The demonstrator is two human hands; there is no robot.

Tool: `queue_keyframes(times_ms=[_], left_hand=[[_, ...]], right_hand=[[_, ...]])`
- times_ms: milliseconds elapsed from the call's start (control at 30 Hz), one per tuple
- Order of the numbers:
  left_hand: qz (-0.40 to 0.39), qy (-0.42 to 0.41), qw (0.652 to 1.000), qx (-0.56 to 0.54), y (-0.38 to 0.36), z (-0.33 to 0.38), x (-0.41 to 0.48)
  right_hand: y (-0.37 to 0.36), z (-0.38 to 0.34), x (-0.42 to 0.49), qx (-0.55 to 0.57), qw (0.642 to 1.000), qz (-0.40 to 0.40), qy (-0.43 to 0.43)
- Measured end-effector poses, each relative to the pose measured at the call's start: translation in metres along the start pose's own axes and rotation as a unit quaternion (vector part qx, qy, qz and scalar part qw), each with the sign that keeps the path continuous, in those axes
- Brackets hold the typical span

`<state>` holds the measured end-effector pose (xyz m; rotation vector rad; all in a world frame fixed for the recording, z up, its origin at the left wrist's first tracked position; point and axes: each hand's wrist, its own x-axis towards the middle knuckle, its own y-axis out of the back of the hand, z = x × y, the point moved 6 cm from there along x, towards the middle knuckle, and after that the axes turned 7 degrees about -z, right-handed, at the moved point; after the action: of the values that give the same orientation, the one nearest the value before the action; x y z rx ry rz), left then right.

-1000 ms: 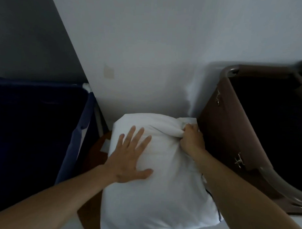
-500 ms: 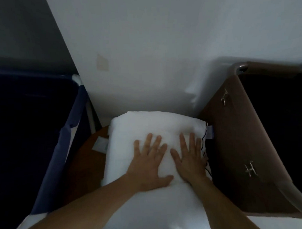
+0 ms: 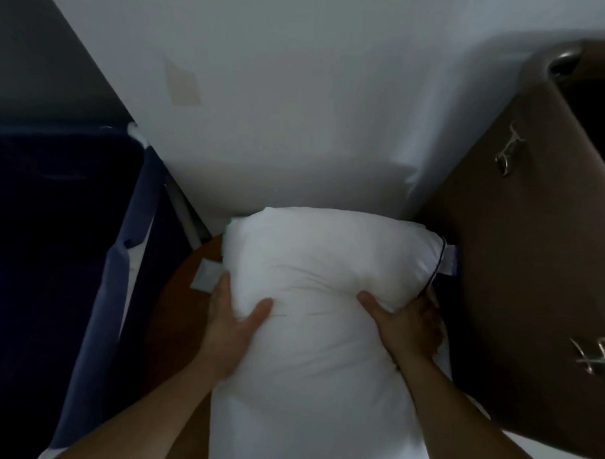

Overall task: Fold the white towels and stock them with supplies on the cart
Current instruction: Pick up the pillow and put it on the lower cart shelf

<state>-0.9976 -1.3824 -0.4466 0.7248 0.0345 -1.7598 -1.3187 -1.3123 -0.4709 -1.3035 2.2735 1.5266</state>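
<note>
A thick folded white towel bundle (image 3: 327,264) lies on the brown wooden cart top (image 3: 174,314), its far end against the white wall. My left hand (image 3: 232,323) grips its left side, thumb on top and fingers round the edge. My right hand (image 3: 407,322) grips the right side the same way, beside a black-trimmed edge and a small white label (image 3: 449,260). The fabric bulges and wrinkles between my thumbs.
A dark blue fabric bag (image 3: 53,255) hangs at the left of the cart. A brown bag (image 3: 533,254) with metal clips and a metal tube frame stands at the right. A small pale packet (image 3: 207,275) lies on the wood by my left hand.
Both hands lay flat on top of the bundle half a second ago. They have slid outward to its left and right sides and now grip it, squeezing the fabric up.
</note>
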Motion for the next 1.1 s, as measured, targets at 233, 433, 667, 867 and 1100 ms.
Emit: queue_keyframes(times_ms=[233, 433, 667, 867, 1100], left_hand=[[-0.039, 0.07, 0.987, -0.136, 0.004, -0.025, 0.008], [-0.044, 0.086, 0.976, -0.193, -0.001, -0.035, 0.02], [-0.071, 0.139, 0.967, -0.202, 0.001, -0.045, 0.022], [-0.095, 0.136, 0.954, -0.251, 0.007, -0.036, 0.002], [-0.142, 0.076, 0.964, -0.212, 0.056, 0.019, -0.042]], right_hand=[[-0.005, 0.016, 0.024, 0.116, 0.988, -0.104, 0.004], [-0.011, 0.033, 0.044, 0.235, 0.964, -0.116, -0.049], [-0.015, 0.031, 0.043, 0.25, 0.951, -0.165, -0.078], [-0.009, 0.023, 0.021, 0.283, 0.951, -0.113, -0.061], [0.044, -0.022, -0.046, 0.303, 0.95, -0.064, 0.044]])
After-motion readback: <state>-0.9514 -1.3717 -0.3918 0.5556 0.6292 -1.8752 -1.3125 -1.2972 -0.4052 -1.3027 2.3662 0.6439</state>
